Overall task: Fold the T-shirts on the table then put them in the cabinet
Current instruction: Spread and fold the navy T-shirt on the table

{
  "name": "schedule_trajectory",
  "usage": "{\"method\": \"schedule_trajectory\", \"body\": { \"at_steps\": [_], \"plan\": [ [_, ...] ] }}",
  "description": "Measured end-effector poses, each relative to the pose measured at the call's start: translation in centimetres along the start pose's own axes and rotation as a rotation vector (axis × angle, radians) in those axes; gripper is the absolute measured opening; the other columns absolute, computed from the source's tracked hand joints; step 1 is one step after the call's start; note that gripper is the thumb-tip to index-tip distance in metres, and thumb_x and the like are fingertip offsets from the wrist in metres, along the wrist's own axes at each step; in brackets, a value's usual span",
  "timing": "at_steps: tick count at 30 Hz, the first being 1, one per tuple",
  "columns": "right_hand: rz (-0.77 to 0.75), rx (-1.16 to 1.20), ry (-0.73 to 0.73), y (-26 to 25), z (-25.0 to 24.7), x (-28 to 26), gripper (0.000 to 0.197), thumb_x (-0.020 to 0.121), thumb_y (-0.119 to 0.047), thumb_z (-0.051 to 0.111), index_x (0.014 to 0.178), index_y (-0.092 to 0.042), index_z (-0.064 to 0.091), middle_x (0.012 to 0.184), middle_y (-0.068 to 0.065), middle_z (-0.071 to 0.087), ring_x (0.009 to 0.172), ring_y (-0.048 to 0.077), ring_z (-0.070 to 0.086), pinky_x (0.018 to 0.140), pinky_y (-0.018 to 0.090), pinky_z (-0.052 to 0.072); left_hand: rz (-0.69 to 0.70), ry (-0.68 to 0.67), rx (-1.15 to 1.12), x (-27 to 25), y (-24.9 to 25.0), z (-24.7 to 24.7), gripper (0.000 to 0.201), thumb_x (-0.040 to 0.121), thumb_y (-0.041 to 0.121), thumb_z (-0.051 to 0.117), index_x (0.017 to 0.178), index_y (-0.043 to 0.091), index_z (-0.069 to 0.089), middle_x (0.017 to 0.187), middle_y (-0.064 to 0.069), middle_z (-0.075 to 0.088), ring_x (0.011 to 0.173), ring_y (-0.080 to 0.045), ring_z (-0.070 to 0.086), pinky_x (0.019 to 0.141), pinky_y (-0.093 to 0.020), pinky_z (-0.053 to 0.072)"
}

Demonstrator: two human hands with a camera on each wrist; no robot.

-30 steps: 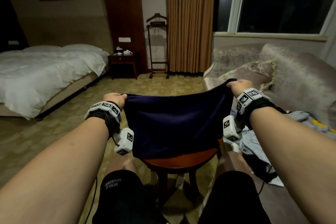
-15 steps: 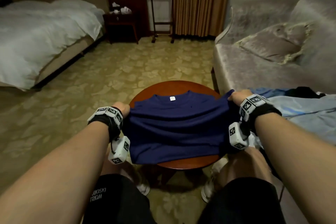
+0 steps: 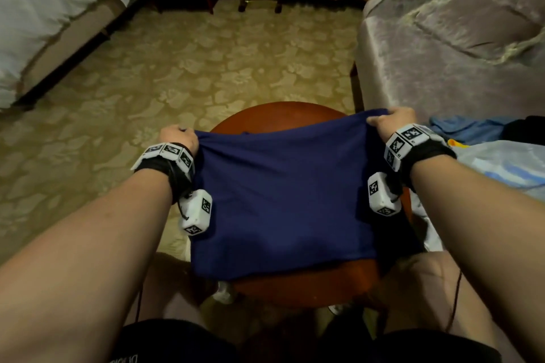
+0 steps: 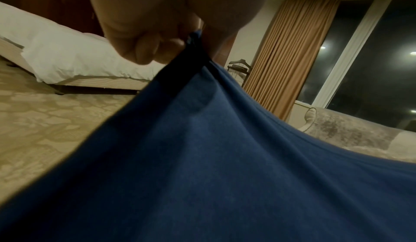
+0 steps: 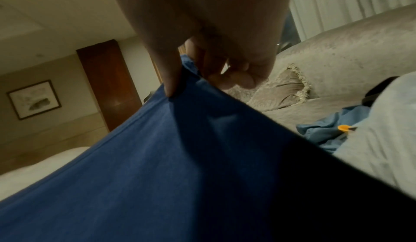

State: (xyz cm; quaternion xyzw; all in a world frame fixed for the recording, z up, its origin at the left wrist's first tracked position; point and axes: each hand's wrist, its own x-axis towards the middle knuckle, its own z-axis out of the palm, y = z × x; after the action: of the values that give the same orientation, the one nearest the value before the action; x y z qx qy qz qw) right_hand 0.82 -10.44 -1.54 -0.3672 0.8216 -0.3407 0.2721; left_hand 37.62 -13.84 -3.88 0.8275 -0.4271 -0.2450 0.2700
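Over round wooden table (image 3: pixel 283 115), navy T-shirt (image 3: pixel 283 200) now folded forward, collar hidden; corners pinched by left hand (image 3: pixel 177 138) and right hand (image 3: pixel 389 122). Folding underway; cabinet step pending.

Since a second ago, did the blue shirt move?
Yes. The blue shirt, pinched by the left hand and right hand, came down from hanging in front of the round table to spread over it.
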Motion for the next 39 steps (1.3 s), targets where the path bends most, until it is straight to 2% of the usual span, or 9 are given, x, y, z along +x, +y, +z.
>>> {"method": "schedule_trajectory", "body": {
  "at_steps": [2, 7, 12, 16, 20, 24, 32, 36, 39],
  "plan": [
    [-0.001, -0.045, 0.01, -0.4, 1.2, 1.4, 0.03, 0.084, -0.02, 0.069, 0.11, -0.005, 0.066, 0.107, 0.016, 0.066, 0.101, 0.034, 0.061, 0.091, 0.042, 0.05, -0.017, 0.002, 0.008, 1.3, 0.1, 0.7, 0.032, 0.096, 0.02, 0.05, 0.118, 0.001, 0.063, 0.123, -0.019, 0.062, 0.114, -0.034, 0.056, 0.096, -0.032, 0.041],
    [0.009, -0.13, -0.002, -1.0, 4.1, 4.8, 0.018, 0.084, -0.02, 0.063, 0.096, -0.007, 0.067, 0.09, 0.012, 0.063, 0.093, 0.032, 0.064, 0.082, 0.039, 0.052, -0.058, -0.003, -0.001, 4.4, 0.3, 2.5, 0.033, 0.094, 0.022, 0.05, 0.117, 0.004, 0.064, 0.123, -0.017, 0.062, 0.114, -0.035, 0.056, 0.097, -0.033, 0.041],
    [0.055, -0.138, 0.006, 0.3, 6.2, 7.8, 0.045, 0.073, -0.027, 0.057, 0.115, -0.013, 0.066, 0.113, 0.012, 0.067, 0.101, 0.032, 0.064, 0.088, 0.037, 0.051, -0.045, 0.067, -0.101, 5.4, 0.1, 3.9, 0.033, 0.09, 0.01, 0.045, 0.114, 0.004, 0.066, 0.12, -0.015, 0.064, 0.114, -0.033, 0.057, 0.096, -0.03, 0.041],
    [0.061, -0.099, 0.04, 0.4, 6.1, 6.6, 0.038, 0.077, -0.023, 0.054, 0.111, -0.012, 0.067, 0.111, 0.013, 0.067, 0.1, 0.033, 0.063, 0.089, 0.036, 0.051, 0.041, 0.033, -0.14, 5.4, -0.1, 3.7, 0.025, 0.09, 0.013, 0.048, 0.1, 0.001, 0.069, 0.104, -0.021, 0.066, 0.1, -0.037, 0.058, 0.085, -0.033, 0.044],
    [0.05, -0.089, 0.069, 0.3, 4.9, 5.1, 0.036, 0.081, -0.019, 0.05, 0.11, -0.006, 0.066, 0.111, 0.016, 0.066, 0.103, 0.034, 0.061, 0.088, 0.034, 0.047, 0.06, 0.01, -0.169, 4.8, 0.4, 2.8, 0.021, 0.091, 0.017, 0.051, 0.077, 0.006, 0.061, 0.085, -0.014, 0.056, 0.081, -0.026, 0.048, 0.073, -0.029, 0.038],
    [0.002, -0.131, 0.111, -0.4, 2.9, 4.3, 0.036, 0.087, -0.016, 0.047, 0.118, -0.004, 0.062, 0.118, 0.018, 0.062, 0.109, 0.036, 0.058, 0.087, 0.034, 0.045, 0.111, 0.052, -0.177, 3.7, 1.6, 1.5, 0.028, 0.094, 0.021, 0.049, 0.101, 0.0, 0.067, 0.104, -0.023, 0.065, 0.098, -0.037, 0.058, 0.082, -0.032, 0.043],
    [-0.016, -0.037, 0.129, -3.1, 1.2, 4.6, 0.035, 0.096, -0.023, 0.049, 0.122, -0.001, 0.058, 0.12, 0.019, 0.061, 0.11, 0.035, 0.058, 0.088, 0.035, 0.045, 0.065, 0.08, -0.181, 4.5, 3.6, 0.1, 0.034, 0.093, 0.029, 0.049, 0.111, 0.006, 0.066, 0.113, -0.015, 0.066, 0.108, -0.033, 0.06, 0.094, -0.035, 0.046],
    [0.055, 0.11, 0.018, -2.6, 2.8, 6.7, 0.037, 0.087, -0.025, 0.055, 0.12, -0.009, 0.06, 0.093, 0.012, 0.067, 0.095, 0.036, 0.067, 0.086, 0.043, 0.055, 0.038, 0.065, -0.26, 6.0, 4.3, 2.1, 0.036, 0.09, 0.035, 0.054, 0.112, 0.008, 0.065, 0.114, -0.015, 0.066, 0.108, -0.031, 0.062, 0.097, -0.036, 0.048],
    [0.066, 0.052, -0.079, -1.1, 4.9, 7.6, 0.069, 0.082, -0.03, 0.061, 0.145, -0.02, 0.035, 0.13, 0.012, 0.058, 0.118, 0.03, 0.057, 0.097, 0.038, 0.047, 0.03, -0.054, -0.171, 6.1, 3.8, 4.6, 0.068, 0.087, 0.044, 0.061, 0.143, 0.012, 0.038, 0.145, -0.012, 0.043, 0.132, -0.028, 0.043, 0.11, -0.035, 0.033]
  ]
}}
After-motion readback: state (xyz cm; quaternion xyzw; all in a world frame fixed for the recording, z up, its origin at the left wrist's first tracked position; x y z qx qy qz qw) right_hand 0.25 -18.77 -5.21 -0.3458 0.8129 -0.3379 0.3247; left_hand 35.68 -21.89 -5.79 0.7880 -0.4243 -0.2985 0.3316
